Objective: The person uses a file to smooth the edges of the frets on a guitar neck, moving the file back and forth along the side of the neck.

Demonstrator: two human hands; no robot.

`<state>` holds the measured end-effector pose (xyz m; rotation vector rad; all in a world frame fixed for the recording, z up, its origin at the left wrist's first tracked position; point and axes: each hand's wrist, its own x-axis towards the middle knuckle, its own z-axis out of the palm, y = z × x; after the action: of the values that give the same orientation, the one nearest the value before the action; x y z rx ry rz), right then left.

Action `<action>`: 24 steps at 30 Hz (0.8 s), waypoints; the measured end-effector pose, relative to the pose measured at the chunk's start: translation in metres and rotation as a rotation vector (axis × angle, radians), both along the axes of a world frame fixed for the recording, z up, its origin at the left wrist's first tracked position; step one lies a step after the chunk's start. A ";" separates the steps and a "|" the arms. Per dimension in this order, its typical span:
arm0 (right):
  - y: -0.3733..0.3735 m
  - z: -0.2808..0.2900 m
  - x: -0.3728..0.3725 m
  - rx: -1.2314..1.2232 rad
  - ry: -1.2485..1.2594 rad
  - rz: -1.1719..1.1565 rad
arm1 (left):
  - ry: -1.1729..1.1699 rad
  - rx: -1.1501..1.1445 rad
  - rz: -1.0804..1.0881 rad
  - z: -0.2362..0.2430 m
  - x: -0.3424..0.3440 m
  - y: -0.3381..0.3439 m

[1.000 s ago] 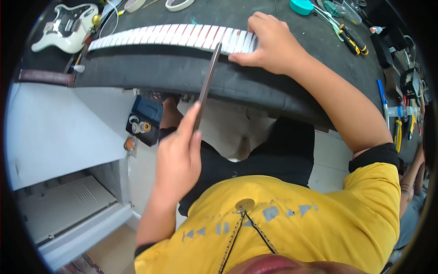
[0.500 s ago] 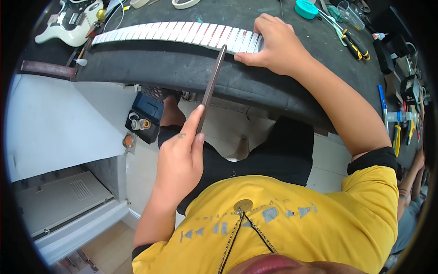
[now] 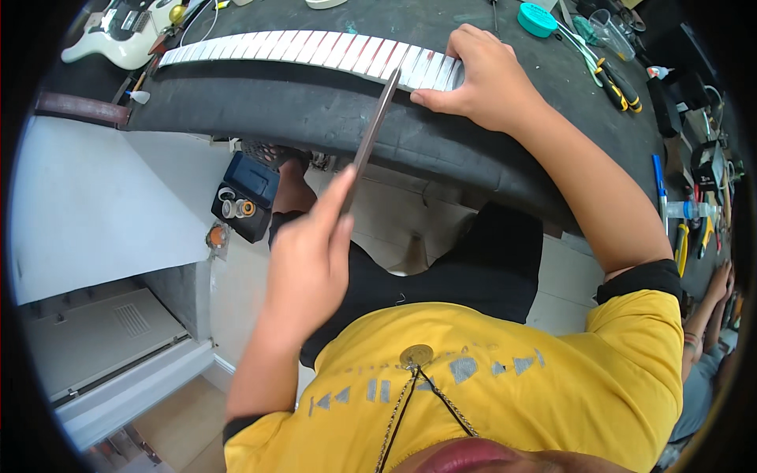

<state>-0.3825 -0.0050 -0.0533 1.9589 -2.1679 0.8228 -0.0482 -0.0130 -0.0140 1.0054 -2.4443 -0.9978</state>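
Note:
A guitar neck (image 3: 315, 47), its fingerboard covered in white strips with reddish lines between some of them, lies along the bench's near side. My right hand (image 3: 485, 79) grips its right end, thumb on the near edge and fingers over the far edge. In my left hand (image 3: 309, 256) is a long, thin dark file (image 3: 372, 135), closed in the fingers with the index finger stretched along it. The file's tip rests at or just over the strips, left of my right thumb. Motion slightly smears my left hand.
The dark bench mat (image 3: 260, 98) lies under the neck. A white guitar body (image 3: 118, 39) is at the far left; a turquoise round container (image 3: 537, 20) and yellow-black pliers (image 3: 617, 85) lie at right. Below the bench sits an open black box (image 3: 251, 193). Another person's arm (image 3: 702, 311) shows at far right.
My left hand has pushed the file a little up and to the right, farther across the neck. My right hand keeps its grip on the neck's end. The whole view has shifted slightly.

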 end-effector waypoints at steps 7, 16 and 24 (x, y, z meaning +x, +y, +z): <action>-0.005 -0.001 0.004 -0.021 -0.005 0.015 | 0.011 -0.175 -0.082 0.009 -0.077 -0.067; 0.001 -0.004 0.001 -0.006 0.007 -0.006 | -0.021 -0.056 -0.016 -0.007 0.003 -0.006; -0.007 0.007 0.011 0.064 -0.017 -0.003 | 0.010 -0.199 -0.084 0.014 -0.091 -0.078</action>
<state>-0.3716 -0.0124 -0.0461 1.9849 -2.2328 0.7819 -0.1390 -0.0912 0.0000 0.8369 -2.5356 -0.7631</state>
